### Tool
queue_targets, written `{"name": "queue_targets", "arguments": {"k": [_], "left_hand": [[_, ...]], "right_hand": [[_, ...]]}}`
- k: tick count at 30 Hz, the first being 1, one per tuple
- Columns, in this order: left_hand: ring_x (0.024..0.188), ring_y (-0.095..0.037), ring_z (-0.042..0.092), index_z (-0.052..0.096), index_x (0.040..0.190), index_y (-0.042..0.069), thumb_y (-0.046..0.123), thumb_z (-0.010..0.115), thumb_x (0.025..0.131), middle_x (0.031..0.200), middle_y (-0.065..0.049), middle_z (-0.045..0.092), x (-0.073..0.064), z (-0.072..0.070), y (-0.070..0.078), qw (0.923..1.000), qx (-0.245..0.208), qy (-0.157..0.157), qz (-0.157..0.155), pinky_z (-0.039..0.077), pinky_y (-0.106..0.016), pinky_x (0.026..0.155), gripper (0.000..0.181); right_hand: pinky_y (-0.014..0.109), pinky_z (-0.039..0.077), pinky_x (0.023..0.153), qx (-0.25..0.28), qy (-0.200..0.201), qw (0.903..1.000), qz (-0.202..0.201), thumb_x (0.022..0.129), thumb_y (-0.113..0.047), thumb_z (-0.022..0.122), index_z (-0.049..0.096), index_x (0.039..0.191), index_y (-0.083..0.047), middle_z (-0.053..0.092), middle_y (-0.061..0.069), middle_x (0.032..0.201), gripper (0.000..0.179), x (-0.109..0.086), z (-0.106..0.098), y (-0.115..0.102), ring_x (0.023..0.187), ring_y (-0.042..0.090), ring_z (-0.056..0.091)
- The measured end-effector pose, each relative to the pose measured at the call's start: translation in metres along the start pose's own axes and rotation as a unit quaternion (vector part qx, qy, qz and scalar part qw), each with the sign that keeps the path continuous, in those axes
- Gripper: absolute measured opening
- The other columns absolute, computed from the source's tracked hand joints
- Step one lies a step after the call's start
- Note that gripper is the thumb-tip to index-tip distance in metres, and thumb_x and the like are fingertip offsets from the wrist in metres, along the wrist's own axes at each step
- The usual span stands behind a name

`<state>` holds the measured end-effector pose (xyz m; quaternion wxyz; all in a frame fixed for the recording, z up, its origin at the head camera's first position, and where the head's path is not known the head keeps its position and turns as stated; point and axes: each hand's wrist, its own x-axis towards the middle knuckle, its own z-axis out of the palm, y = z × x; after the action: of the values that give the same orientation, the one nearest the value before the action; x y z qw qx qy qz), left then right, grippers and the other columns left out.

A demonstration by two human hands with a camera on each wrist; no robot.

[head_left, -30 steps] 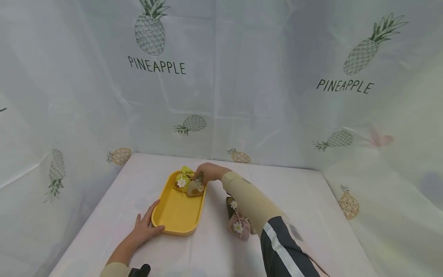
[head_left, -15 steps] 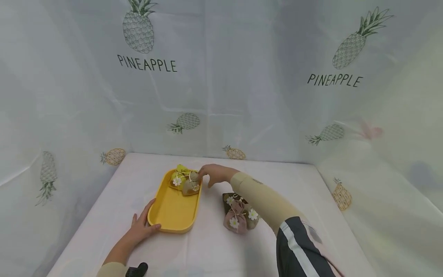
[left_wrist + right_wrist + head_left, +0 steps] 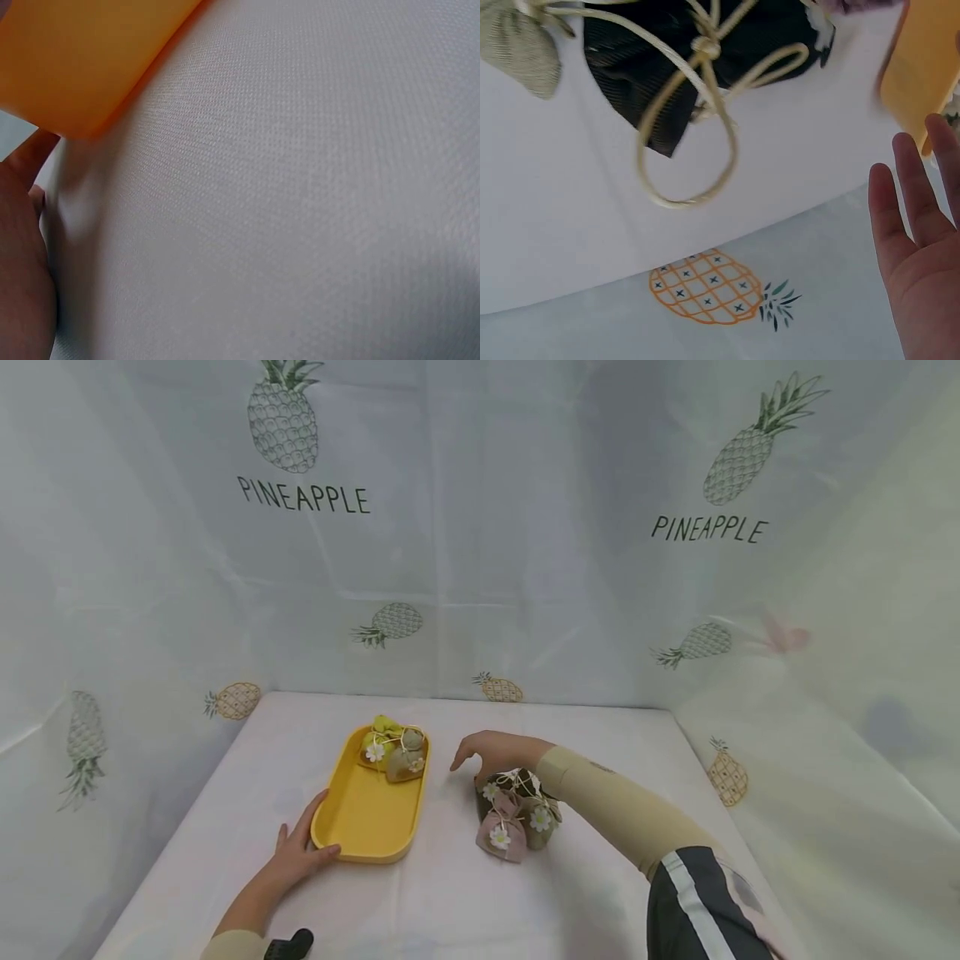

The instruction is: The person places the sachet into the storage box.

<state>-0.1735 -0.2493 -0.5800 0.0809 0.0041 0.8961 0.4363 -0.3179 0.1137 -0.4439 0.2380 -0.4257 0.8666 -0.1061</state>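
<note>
My left hand point(image 3: 296, 853) rests at the near left corner of a yellow tray point(image 3: 367, 827), fingers along its side and thumb at its near edge. At the tray's far end lie a yellow-green drawstring pouch point(image 3: 387, 725) and a beige drawstring pouch point(image 3: 401, 765), both with white flowers. My right hand point(image 3: 498, 752) hovers right of the tray with nothing in it, its fingers extended in the right wrist view. Just below it sit a pink pouch point(image 3: 513, 850), a grey-brown pouch point(image 3: 538, 838) and a black pouch point(image 3: 622, 64), partly covered in the head view.
A white-covered table point(image 3: 600, 877) carries everything. Behind and at the sides hangs a pale curtain point(image 3: 510, 568) printed with pineapples. A looped cord point(image 3: 731, 157) sticks out from the black pouch.
My right hand has let go of the beige pouch in the tray and moved right, over the group of pouches. My left hand stays at the tray's corner.
</note>
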Motion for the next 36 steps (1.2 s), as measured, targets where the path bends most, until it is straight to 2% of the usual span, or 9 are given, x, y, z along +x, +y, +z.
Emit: {"name": "queue_targets", "arguments": {"k": [5,9,11,15,18,23,29,36], "left_hand": [[0.142,-0.051,0.007,0.008,0.157,0.019,0.041,0.076,0.081,0.159,-0.025,0.011,0.0,0.0,-0.001,0.9999,0.0,0.003,0.011,-0.024,-0.058,0.108,0.105],[0.141,-0.052,0.008,0.009,0.157,0.018,0.039,0.076,0.082,0.158,-0.026,0.012,0.0,0.0,0.0,0.9999,-0.003,0.006,0.016,-0.023,-0.059,0.108,0.103],[0.142,-0.052,0.005,0.008,0.157,0.018,0.04,0.076,0.082,0.159,-0.025,0.011,-0.002,-0.001,0.001,0.9999,-0.005,0.003,0.009,-0.024,-0.058,0.108,0.104],[0.142,-0.051,0.002,0.006,0.157,0.019,0.041,0.076,0.081,0.159,-0.025,0.01,-0.004,-0.002,0.005,1.0,-0.007,-0.002,-0.001,-0.024,-0.058,0.108,0.105],[0.142,-0.052,0.003,0.007,0.157,0.018,0.04,0.075,0.082,0.159,-0.025,0.01,-0.004,-0.002,0.006,1.0,-0.008,-0.001,0.004,-0.024,-0.059,0.108,0.104],[0.141,-0.052,0.007,0.009,0.157,0.016,0.039,0.074,0.082,0.158,-0.026,0.012,-0.003,-0.002,0.006,0.9999,-0.005,0.004,0.014,-0.022,-0.059,0.109,0.102],[0.141,-0.053,0.004,0.007,0.157,0.018,0.041,0.074,0.082,0.158,-0.026,0.011,-0.003,-0.001,0.006,0.9999,-0.003,0.003,0.011,-0.023,-0.059,0.108,0.103],[0.142,-0.052,-0.002,0.006,0.157,0.019,0.04,0.076,0.081,0.159,-0.026,0.01,-0.004,-0.001,0.007,1.0,-0.008,-0.003,-0.004,-0.025,-0.059,0.107,0.106]], "right_hand": [[0.026,0.047,0.097,0.011,-0.012,0.9998,-0.008,0.082,-0.003,0.076,0.067,0.126,-0.017,0.059,-0.008,0.128,0.047,-0.015,0.009,-0.001,0.122,0.011,0.052],[0.024,0.053,0.081,0.052,-0.029,0.9981,0.017,0.08,0.001,0.076,0.068,0.125,-0.018,0.06,-0.006,0.126,0.049,-0.025,0.017,-0.005,0.117,0.016,0.055],[0.023,0.053,0.074,0.069,-0.035,0.9964,0.033,0.08,-0.003,0.078,0.069,0.123,-0.019,0.06,-0.007,0.125,0.047,-0.03,0.02,-0.007,0.111,0.017,0.058],[0.022,0.053,0.071,0.078,-0.041,0.9948,0.051,0.078,-0.009,0.082,0.07,0.121,-0.021,0.058,-0.01,0.128,0.045,-0.038,0.027,-0.008,0.103,0.013,0.058],[0.02,0.052,0.073,0.059,-0.043,0.9968,0.033,0.074,-0.009,0.085,0.071,0.119,-0.018,0.059,-0.009,0.124,0.048,-0.041,0.033,-0.007,0.097,0.007,0.057],[0.017,0.049,0.07,0.012,-0.058,0.9979,-0.025,0.068,-0.003,0.088,0.074,0.115,-0.016,0.062,-0.008,0.103,0.051,-0.046,0.042,-0.006,0.085,0.002,0.05],[0.014,0.048,0.076,-0.008,-0.068,0.9966,-0.046,0.067,-0.012,0.09,0.074,0.111,-0.017,0.066,-0.014,0.109,0.048,-0.051,0.048,-0.004,0.095,-0.003,0.056],[0.013,0.045,0.085,-0.037,-0.06,0.9939,-0.085,0.065,-0.011,0.091,0.075,0.112,-0.018,0.064,-0.016,0.108,0.05,-0.05,0.054,0.005,0.1,-0.003,0.055]]}}
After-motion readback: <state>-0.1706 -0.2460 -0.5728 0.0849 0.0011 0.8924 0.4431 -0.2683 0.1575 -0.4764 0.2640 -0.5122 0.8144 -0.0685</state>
